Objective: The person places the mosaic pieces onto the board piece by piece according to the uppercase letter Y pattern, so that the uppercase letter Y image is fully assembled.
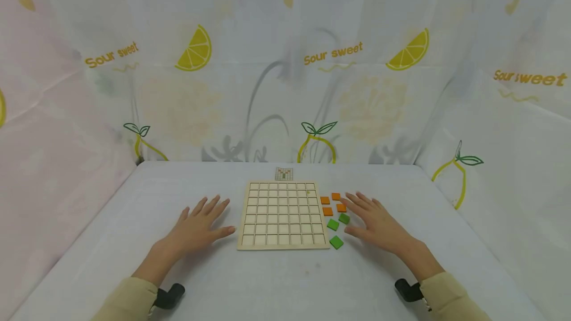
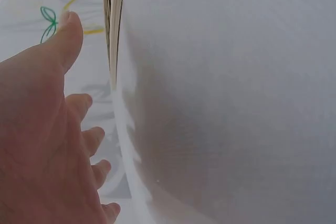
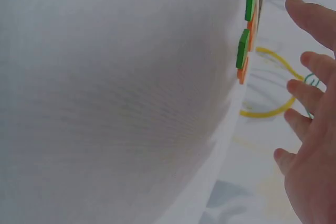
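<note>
A square wooden grid board (image 1: pixel 283 248) lies on the white table, its cells bare. Along its right side are several orange square tiles (image 1: pixel 327 211) and three green square tiles (image 1: pixel 336 242). My left hand (image 1: pixel 198 227) hovers left of the board with fingers spread and holds nothing; its palm (image 2: pixel 42 145) shows in the left wrist view, apart from the tabletop. To the right of the tiles, my right hand (image 1: pixel 374 224) is also spread and holds nothing. In the right wrist view, green tiles (image 3: pixel 242 48) stand out at the table's far side, left of the fingers (image 3: pixel 307 95).
Behind the board lies a small card (image 1: pixel 284 174) printed with a coloured grid pattern. The white tabletop (image 1: pixel 285 286) is bounded by a lemon-print curtain (image 1: pixel 267 98) at the back and sides. Dark wrist-camera mounts (image 1: pixel 171 296) sit by both sleeves.
</note>
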`<state>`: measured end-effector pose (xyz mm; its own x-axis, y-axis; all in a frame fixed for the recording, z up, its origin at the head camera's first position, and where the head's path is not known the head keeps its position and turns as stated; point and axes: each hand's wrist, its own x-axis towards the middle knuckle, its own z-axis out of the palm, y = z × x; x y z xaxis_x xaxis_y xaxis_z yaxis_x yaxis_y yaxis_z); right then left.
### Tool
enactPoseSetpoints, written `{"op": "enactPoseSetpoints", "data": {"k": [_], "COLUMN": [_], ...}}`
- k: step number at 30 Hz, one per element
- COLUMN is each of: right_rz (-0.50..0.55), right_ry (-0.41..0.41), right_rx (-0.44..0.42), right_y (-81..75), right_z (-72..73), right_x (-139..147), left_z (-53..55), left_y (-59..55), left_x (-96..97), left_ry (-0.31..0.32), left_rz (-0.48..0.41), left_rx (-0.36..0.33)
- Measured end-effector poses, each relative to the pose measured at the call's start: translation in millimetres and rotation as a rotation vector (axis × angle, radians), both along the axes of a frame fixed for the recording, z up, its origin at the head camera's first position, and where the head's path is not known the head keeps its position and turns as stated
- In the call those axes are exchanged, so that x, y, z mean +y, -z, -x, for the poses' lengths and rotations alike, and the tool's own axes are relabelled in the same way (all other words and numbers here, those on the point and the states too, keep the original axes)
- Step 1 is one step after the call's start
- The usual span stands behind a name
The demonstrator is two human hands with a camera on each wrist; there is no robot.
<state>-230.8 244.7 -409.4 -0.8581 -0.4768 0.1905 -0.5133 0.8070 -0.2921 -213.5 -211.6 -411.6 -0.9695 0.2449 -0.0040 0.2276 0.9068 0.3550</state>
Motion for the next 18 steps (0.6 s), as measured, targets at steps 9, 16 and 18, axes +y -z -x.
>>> {"op": "enactPoseSetpoints", "data": {"k": [9,16,18], "right_rz": [0.007,-0.028,-0.032], "right_ry": [-0.072,-0.113,-0.122], "right_rx": [0.005,0.004,0.011], "right_y": [-1.6,-2.1,-1.7], "right_z": [-3.2,-4.8,-5.6], "right_x": [-6,-13,-15], "left_z": [2.2,2.1,2.9], "left_y": [5.1,6.0,6.1], "left_x": [4.2,7.5,9.0], "left_ry": [0.033,0.05,0.053], "left_rz": [0.002,-0.004,0.001], "left_rx": [-0.013,-0.022,-0.029]}}
